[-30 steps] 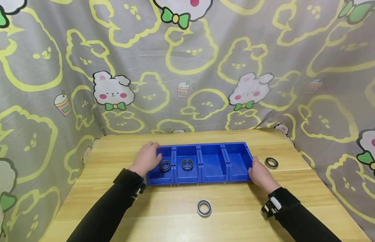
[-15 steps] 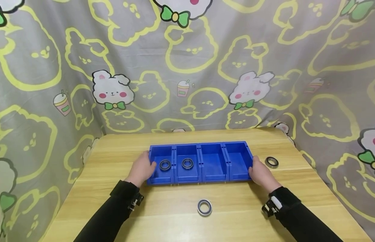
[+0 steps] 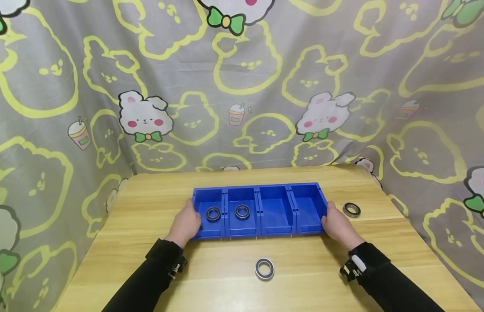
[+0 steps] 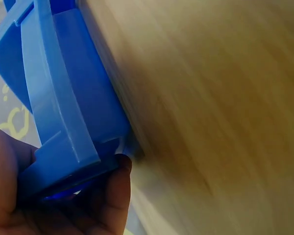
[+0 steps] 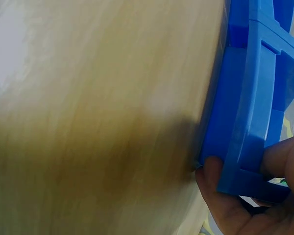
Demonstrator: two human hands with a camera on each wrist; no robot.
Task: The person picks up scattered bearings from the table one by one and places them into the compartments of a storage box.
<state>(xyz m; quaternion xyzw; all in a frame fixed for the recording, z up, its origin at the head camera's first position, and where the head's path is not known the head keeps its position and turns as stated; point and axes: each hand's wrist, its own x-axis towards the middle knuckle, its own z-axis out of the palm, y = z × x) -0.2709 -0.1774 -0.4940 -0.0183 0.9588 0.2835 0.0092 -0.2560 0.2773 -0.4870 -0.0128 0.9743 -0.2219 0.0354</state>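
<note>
A row of joined blue plastic bins [image 3: 259, 232] stands on the wooden table, with several compartments side by side. My left hand [image 3: 185, 223] grips its left end wall; in the left wrist view, fingers [image 4: 118, 196] curl under the bin's lower edge. At the other end, my right hand [image 3: 338, 226] holds the right wall, its fingers [image 5: 223, 203] wrapped beneath the corner in the right wrist view. One bearing [image 3: 213, 213] lies in the leftmost compartment and another bearing [image 3: 242, 212] in the one beside it. The two compartments on the right hold nothing.
A loose bearing [image 3: 264, 269] lies on the table [image 3: 210, 277] in front of the bins. Another loose bearing [image 3: 351, 210] sits right of my right hand. A patterned curtain [image 3: 257, 104] hangs behind the table and along both sides.
My left hand has come down from above the leftmost compartment to the left end wall and taken hold of it. The right hand and the bins have stayed nearly in place.
</note>
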